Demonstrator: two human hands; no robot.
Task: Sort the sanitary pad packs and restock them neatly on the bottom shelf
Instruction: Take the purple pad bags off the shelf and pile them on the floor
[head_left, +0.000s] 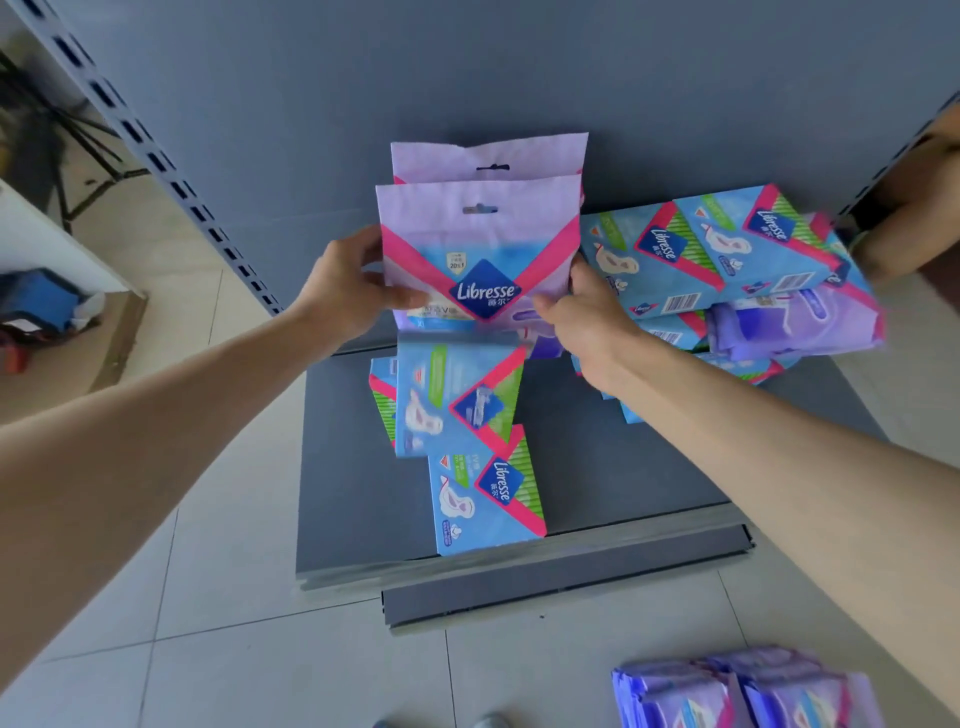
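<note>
Item in hand: front pink pack (483, 244), held upright at the back of the bottom shelf (343, 457), label toward me, hanging tab up. My left hand (353, 280) grips its left edge, thumb on the face and fingers behind. My right hand (582, 312) pinches the lower right edge the same way. I hold both sides so the soft pack stands square and does not slump while I line it up. Whether its foot rests on the shelf I cannot tell. Directly behind it: rear pink pack (488, 156), same kind, upright against the back panel (519, 78). I judge the two are meant to begin one row of a kind, front set close to rear. In front of my hands, flat on the shelf: blue packs (457, 405), loosely overlapping at odd angles, one reaching near the front lip. These look unsorted and lie where a pink row would need room. To the right on the shelf: blue stack (691, 249), several of the same blue kind piled flat and skewed, with a purple pack (789, 322) lying against its right side, a different kind mixed in. On the floor (260, 649) at lower right, off the shelf: floor pile (753, 696), purple ones bunched together, presumably awaiting their turn. Stage, as I judge it: early, with one kind begun and two not yet in order. Risk: the upright pair may tip forward once released, having nothing in front to brace them.
</note>
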